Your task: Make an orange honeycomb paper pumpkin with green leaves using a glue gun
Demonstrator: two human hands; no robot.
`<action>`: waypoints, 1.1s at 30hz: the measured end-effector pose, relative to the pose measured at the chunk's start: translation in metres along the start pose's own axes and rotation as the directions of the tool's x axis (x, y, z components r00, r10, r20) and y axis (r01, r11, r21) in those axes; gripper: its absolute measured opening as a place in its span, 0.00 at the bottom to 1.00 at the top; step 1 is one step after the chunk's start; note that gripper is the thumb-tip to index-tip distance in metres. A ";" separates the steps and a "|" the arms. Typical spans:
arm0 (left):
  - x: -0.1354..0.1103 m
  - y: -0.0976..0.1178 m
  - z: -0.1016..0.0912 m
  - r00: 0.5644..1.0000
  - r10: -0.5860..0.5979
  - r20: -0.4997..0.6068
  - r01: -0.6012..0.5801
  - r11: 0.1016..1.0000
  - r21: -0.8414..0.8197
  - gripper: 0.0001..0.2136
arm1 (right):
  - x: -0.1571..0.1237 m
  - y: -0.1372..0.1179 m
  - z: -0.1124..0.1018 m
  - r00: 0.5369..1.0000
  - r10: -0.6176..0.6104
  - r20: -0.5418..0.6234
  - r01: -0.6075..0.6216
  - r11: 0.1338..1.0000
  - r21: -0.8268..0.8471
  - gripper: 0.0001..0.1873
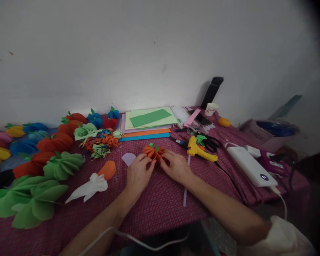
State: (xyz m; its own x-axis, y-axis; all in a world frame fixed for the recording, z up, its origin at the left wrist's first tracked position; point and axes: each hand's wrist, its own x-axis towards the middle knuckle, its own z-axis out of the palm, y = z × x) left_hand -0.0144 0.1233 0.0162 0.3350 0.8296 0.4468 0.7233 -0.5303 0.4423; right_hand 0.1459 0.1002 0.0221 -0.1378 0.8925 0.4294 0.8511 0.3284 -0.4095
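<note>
An orange paper pumpkin [152, 151] with small green leaves rests on the red checked tablecloth [154, 206] in front of me. My left hand [138, 174] pinches its left side with closed fingers. My right hand [176, 166] grips its right side, fingers closed on the folded paper. A lilac paper cut-out [128, 158] and a stack of orange paper discs [108, 169] lie just left of my left hand. A yellow glue gun [198, 150] lies close to the right of my right hand.
Finished paper pumpkins in green [29, 202], orange [53, 142], blue and yellow crowd the left side. Paper scraps [101, 140], coloured sheets [149, 122], scissors [212, 143], a white power bank [250, 165], a paper cup [210, 108] and a crumpled white tissue [89, 186] lie around. The wall is behind.
</note>
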 end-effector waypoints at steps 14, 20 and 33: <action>0.003 -0.003 0.000 0.999 -0.053 -0.004 0.052 0.996 -0.077 0.09 | 0.001 0.002 0.000 1.000 -0.012 -0.004 0.012 1.000 0.022 0.11; 0.002 -0.005 0.001 0.995 -0.059 0.078 0.057 0.998 0.034 0.08 | 0.001 0.003 0.000 1.000 -0.003 -0.017 0.003 1.000 0.011 0.10; 0.005 -0.010 -0.003 0.997 -0.039 0.072 0.030 0.992 0.121 0.08 | -0.001 0.002 0.000 0.991 -0.004 0.131 0.029 0.981 -0.191 0.09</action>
State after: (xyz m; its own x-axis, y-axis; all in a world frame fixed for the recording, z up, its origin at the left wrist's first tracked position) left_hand -0.0221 0.1324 0.0165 0.3490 0.8601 0.3720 0.8010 -0.4799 0.3579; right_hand 0.1475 0.0999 0.0213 -0.2061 0.9239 0.3223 0.9278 0.2892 -0.2358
